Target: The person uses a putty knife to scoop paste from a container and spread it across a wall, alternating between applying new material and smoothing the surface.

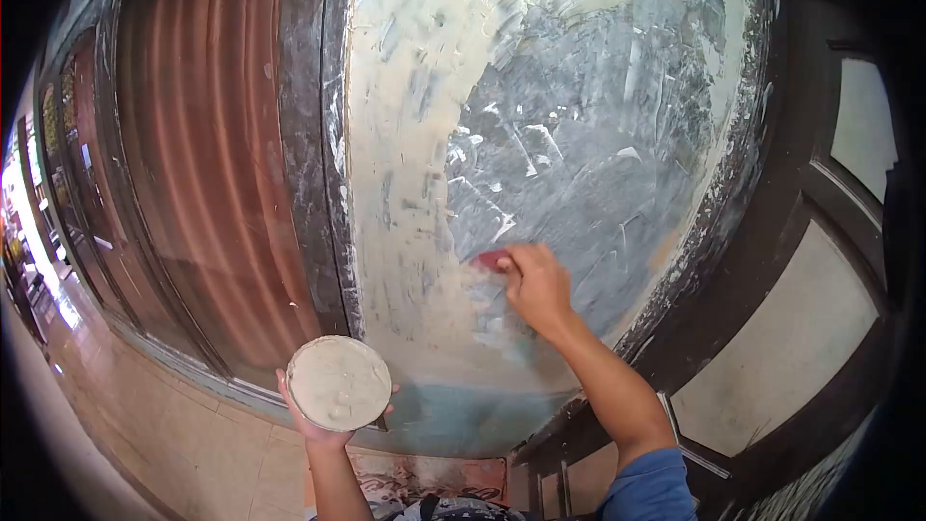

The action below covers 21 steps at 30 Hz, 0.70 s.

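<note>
My right hand [535, 285] is closed around a small red scraper [490, 260], whose blurred edge lies at the wall [579, 183]. Cream filler [400, 135] coats the wall's left part and top, while the middle is bare grey with white smears. Low on the left, my left hand [326, 434] supports a round container [340, 383] from below, its fingers wrapped around the sides. Pale paste fills the container, and its surface is uneven.
A window with reddish-brown curtains [207, 135] stands left of the wall, behind a dark frame. Dark wooden panelling [781, 328] with pale panels is on the right. Tiled floor [193, 434] runs along the lower left.
</note>
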Each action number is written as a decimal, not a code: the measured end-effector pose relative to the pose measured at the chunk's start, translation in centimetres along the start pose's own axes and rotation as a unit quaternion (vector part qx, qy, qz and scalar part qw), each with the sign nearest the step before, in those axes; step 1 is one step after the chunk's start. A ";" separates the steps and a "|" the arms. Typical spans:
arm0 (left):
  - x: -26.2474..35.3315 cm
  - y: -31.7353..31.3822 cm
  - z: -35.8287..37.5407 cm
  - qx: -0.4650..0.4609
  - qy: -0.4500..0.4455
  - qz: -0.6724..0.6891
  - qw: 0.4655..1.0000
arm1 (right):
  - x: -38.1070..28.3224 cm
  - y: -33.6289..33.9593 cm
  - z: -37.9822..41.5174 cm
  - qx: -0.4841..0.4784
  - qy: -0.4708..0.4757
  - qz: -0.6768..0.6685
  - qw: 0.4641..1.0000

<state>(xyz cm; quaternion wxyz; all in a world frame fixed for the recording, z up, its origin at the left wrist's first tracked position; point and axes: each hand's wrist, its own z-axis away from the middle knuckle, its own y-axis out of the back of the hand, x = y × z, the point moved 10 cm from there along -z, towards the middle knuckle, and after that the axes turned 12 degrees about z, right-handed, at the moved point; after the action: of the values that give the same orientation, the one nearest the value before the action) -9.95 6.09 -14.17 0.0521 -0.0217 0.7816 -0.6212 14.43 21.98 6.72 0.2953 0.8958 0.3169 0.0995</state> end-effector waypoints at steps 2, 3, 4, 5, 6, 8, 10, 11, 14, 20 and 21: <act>-0.1 0.3 0.0 0.004 0.005 0.011 1.000 | 0.3 1.5 -0.6 0.027 -0.022 0.000 0.999; 0.0 0.4 -0.1 -0.005 0.002 -0.007 1.000 | 0.3 1.7 -0.4 0.029 -0.015 -0.013 0.999; 0.2 0.5 0.0 -0.013 -0.001 -0.025 1.000 | 0.1 1.7 -0.3 0.031 -0.007 -0.027 0.999; 0.4 0.7 0.0 -0.014 -0.002 -0.024 1.000 | 0.0 1.2 0.4 0.030 -0.006 -0.027 0.999; 0.5 0.7 0.1 -0.017 0.000 -0.021 1.000 | -0.4 -0.2 1.6 0.002 0.015 -0.023 1.000; 0.4 0.6 0.1 -0.021 0.001 -0.018 1.000 | -0.9 -1.7 2.3 -0.027 0.037 -0.019 0.999; 0.3 0.7 0.0 -0.006 0.005 -0.014 1.000 | -1.2 -2.1 1.9 -0.033 0.034 -0.003 0.999; 0.3 0.7 -0.1 -0.007 0.005 -0.016 1.000 | -1.1 -1.8 1.2 -0.032 0.033 -0.004 0.999; 0.1 0.6 -0.1 -0.018 0.004 -0.048 0.999 | 0.2 1.9 -0.7 0.052 -0.009 -0.015 0.998; -0.2 1.2 0.1 -0.014 0.015 -0.037 0.999 | -0.5 -0.9 2.8 -0.008 0.053 -0.028 0.998; -0.2 1.0 0.0 -0.023 0.015 -0.045 0.999 | -0.9 -1.9 3.1 -0.034 0.060 -0.014 0.997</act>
<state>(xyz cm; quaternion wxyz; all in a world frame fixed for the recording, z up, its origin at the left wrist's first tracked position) -9.71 6.28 -15.11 0.0122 -0.0487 0.7948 -0.6048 13.88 21.13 3.07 0.3073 0.8730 0.3434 0.1599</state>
